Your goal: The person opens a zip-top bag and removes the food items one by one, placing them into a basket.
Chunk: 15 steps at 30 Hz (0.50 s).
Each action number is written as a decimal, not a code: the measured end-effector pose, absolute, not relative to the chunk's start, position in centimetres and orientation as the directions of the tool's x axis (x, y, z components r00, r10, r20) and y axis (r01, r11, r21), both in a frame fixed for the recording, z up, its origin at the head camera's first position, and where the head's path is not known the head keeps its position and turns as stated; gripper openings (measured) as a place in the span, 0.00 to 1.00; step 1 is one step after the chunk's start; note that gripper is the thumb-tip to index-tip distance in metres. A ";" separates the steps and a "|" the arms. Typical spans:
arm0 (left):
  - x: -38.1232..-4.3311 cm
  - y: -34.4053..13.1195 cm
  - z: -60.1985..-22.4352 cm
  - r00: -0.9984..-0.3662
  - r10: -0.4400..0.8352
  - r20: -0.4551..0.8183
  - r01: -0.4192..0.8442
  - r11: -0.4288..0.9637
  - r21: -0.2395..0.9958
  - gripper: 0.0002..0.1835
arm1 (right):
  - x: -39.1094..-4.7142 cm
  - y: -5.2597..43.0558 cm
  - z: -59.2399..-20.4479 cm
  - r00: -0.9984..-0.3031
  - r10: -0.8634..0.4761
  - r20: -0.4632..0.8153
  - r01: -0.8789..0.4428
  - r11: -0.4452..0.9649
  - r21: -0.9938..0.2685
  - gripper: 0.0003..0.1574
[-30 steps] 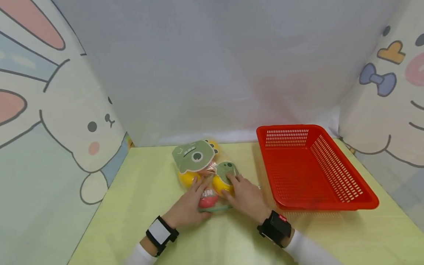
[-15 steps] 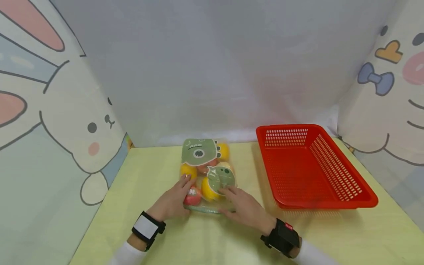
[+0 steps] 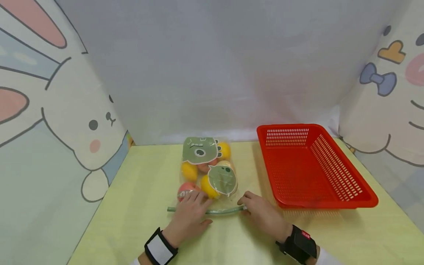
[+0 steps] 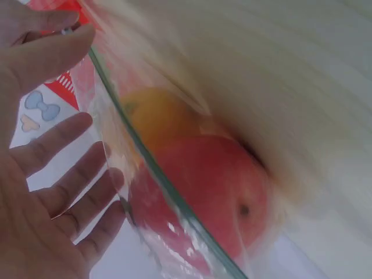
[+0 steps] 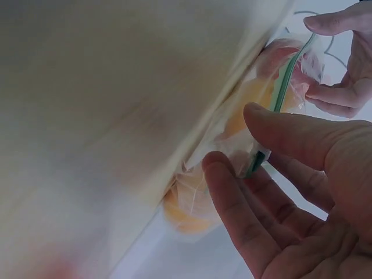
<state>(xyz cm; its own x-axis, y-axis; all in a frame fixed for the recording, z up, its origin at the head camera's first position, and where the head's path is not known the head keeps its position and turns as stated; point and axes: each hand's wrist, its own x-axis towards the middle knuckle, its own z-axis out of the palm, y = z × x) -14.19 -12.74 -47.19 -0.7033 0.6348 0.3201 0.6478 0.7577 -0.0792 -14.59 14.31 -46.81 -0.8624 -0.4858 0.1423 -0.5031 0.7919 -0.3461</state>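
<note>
A clear zip bag (image 3: 195, 175) with green cartoon dinosaur prints lies on the table with several yellow and red-pink fruits inside. Along its near edge runs a green zip strip (image 3: 223, 211). My left hand (image 3: 190, 213) lies over the strip left of its middle, and its fingers look fairly straight in the left wrist view, beside a red-pink fruit (image 4: 197, 192) and an orange-yellow one (image 4: 154, 113). At the strip's right end, the thumb and fingers of my right hand (image 3: 263, 215) pinch the small white zip slider (image 4: 67, 30).
An open red plastic basket (image 3: 291, 171) with slotted sides stands on the right of the pale yellow-green table (image 3: 132, 221). Walls with cartoon animals (image 3: 94, 143) rise at both sides, with a plain pale wall behind.
The bag has straightened and its zip edge is drawn out towards me. My left hand has shifted from the bag's left side onto the strip; my right hand has moved right to the strip's end.
</note>
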 end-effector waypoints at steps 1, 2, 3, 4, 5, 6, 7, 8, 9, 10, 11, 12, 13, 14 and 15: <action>-14.2 -12.5 -47.2 -0.709 0.636 0.306 0.645 0.760 -0.086 0.28 | -14.6 14.4 -46.8 -0.858 -0.490 0.151 -0.511 0.788 -0.343 0.12; -14.2 -12.3 -47.3 -0.711 0.637 0.297 0.643 0.760 -0.092 0.25 | -14.7 14.4 -46.8 -0.854 -0.494 0.163 -0.518 0.785 -0.340 0.10; -14.3 -12.1 -47.3 -0.711 0.640 0.290 0.642 0.760 -0.102 0.21 | -14.7 14.4 -46.7 -0.851 -0.496 0.171 -0.524 0.781 -0.341 0.09; -14.3 -11.9 -47.3 -0.708 0.645 0.288 0.644 0.757 -0.112 0.18 | -14.7 14.4 -46.6 -0.851 -0.494 0.180 -0.525 0.780 -0.342 0.08; -14.4 -11.8 -47.3 -0.703 0.650 0.289 0.645 0.754 -0.126 0.15 | -14.7 14.3 -46.6 -0.850 -0.491 0.194 -0.527 0.780 -0.338 0.08; -14.4 -11.7 -47.2 -0.695 0.656 0.294 0.648 0.749 -0.140 0.12 | -14.7 14.3 -46.6 -0.850 -0.484 0.208 -0.527 0.781 -0.335 0.07; -14.4 -11.6 -47.1 -0.687 0.661 0.303 0.648 0.745 -0.158 0.10 | -14.7 14.2 -46.5 -0.848 -0.478 0.227 -0.529 0.782 -0.330 0.07; -14.5 -11.5 -47.0 -0.678 0.665 0.313 0.646 0.742 -0.178 0.08 | -14.6 14.1 -46.4 -0.848 -0.469 0.247 -0.529 0.784 -0.325 0.08; -14.5 -11.5 -46.7 -0.669 0.667 0.326 0.646 0.740 -0.187 0.06 | -14.6 14.0 -46.3 -0.843 -0.463 0.274 -0.534 0.784 -0.316 0.08; -14.5 -11.5 -46.5 -0.668 0.664 0.336 0.644 0.742 -0.187 0.05 | -14.5 13.9 -46.2 -0.839 -0.453 0.301 -0.536 0.785 -0.311 0.08; -14.4 -11.5 -46.2 -0.669 0.658 0.346 0.640 0.747 -0.182 0.05 | -14.4 13.8 -46.1 -0.832 -0.446 0.331 -0.541 0.784 -0.304 0.09; -14.4 -11.5 -45.8 -0.674 0.646 0.357 0.635 0.754 -0.165 0.05 | -14.4 13.6 -46.0 -0.820 -0.438 0.368 -0.550 0.782 -0.295 0.09; -14.4 -11.6 -45.4 -0.679 0.631 0.375 0.629 0.764 -0.148 0.05 | -14.3 13.6 -45.8 -0.806 -0.431 0.407 -0.561 0.775 -0.290 0.09; -14.4 -11.7 -45.0 -0.682 0.616 0.394 0.623 0.772 -0.128 0.05 | -14.3 13.5 -45.5 -0.788 -0.422 0.447 -0.574 0.767 -0.287 0.10; -14.4 -11.9 -44.6 -0.685 0.599 0.414 0.618 0.779 -0.104 0.04 | -14.3 13.4 -45.3 -0.771 -0.411 0.486 -0.585 0.758 -0.287 0.11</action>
